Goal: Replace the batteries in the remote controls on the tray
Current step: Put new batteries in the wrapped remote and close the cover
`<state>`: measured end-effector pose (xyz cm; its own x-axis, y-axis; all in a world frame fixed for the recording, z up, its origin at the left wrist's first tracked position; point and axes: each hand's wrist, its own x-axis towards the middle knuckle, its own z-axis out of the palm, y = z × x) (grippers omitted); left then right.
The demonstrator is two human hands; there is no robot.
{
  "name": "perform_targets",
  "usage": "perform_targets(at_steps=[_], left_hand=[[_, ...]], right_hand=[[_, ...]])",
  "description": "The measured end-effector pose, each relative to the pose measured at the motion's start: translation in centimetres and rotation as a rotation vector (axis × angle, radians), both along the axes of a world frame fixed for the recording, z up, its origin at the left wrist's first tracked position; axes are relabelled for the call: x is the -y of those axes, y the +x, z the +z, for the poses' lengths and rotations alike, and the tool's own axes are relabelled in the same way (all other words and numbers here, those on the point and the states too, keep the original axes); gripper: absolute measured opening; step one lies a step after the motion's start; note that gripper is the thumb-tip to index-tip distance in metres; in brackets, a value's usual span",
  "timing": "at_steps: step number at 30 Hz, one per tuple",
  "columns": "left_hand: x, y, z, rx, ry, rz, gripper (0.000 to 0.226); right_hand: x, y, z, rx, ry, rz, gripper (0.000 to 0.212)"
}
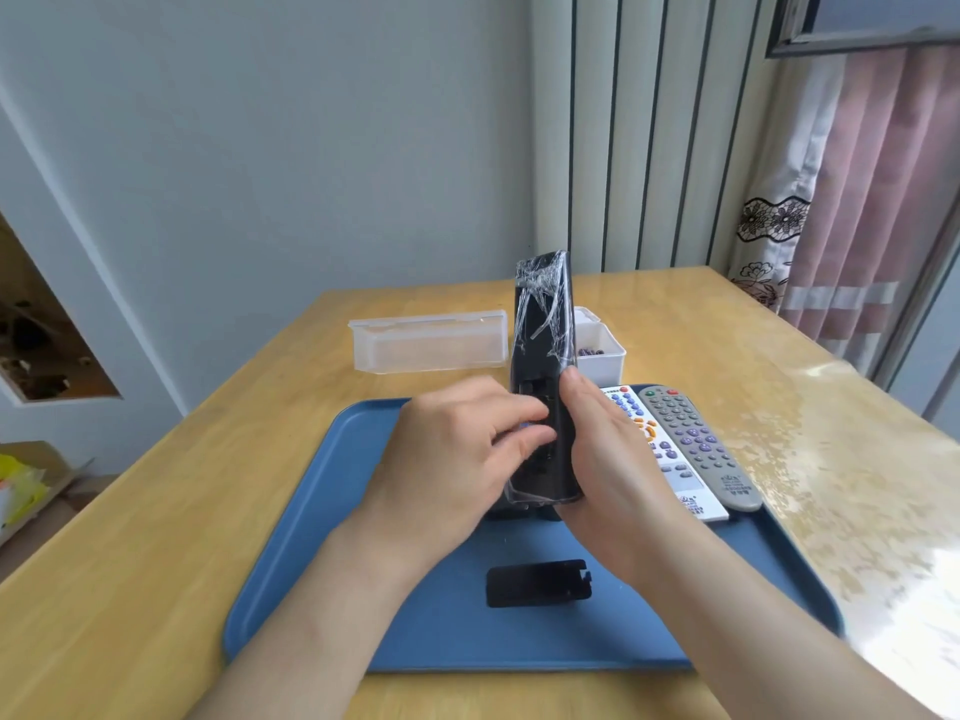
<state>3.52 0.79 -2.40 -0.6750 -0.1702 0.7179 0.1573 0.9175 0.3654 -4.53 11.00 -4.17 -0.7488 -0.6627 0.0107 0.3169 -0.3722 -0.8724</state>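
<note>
A black remote control [543, 335], wrapped in clear plastic film, stands nearly upright above the blue tray [332, 537] with its open battery compartment facing me. My right hand [605, 454] grips its right side and lower end. My left hand [457, 449] has its fingertips pressed into the compartment; a bit of blue shows under the fingers, but what it is I cannot tell. The black battery cover [537, 583] lies loose on the tray in front of me. A white remote [662, 454] and a grey remote [696, 449] lie side by side on the tray's right part.
A clear plastic lid [431, 343] stands on the wooden table [156, 537] behind the tray. To its right a white box [602, 350] holds small dark items. A striped panel and curtains stand beyond the table's far right edge.
</note>
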Motion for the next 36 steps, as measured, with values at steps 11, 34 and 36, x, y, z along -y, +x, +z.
perform_targets(at_steps=[11, 34, 36], left_hand=[[-0.1, 0.2, -0.1, 0.221, -0.037, -0.053, 0.032], [1.3, 0.1, 0.4, 0.339, 1.215, -0.337, 0.052], [1.8, 0.4, 0.9, 0.291, 1.404, -0.465, 0.052]], right_hand=[[0.0, -0.2, -0.2, -0.072, 0.053, -0.116, 0.033], [-0.5, 1.0, 1.1, -0.142, 0.055, 0.055, 0.021], [-0.8, 0.7, 1.3, -0.103, 0.042, 0.064, 0.021]])
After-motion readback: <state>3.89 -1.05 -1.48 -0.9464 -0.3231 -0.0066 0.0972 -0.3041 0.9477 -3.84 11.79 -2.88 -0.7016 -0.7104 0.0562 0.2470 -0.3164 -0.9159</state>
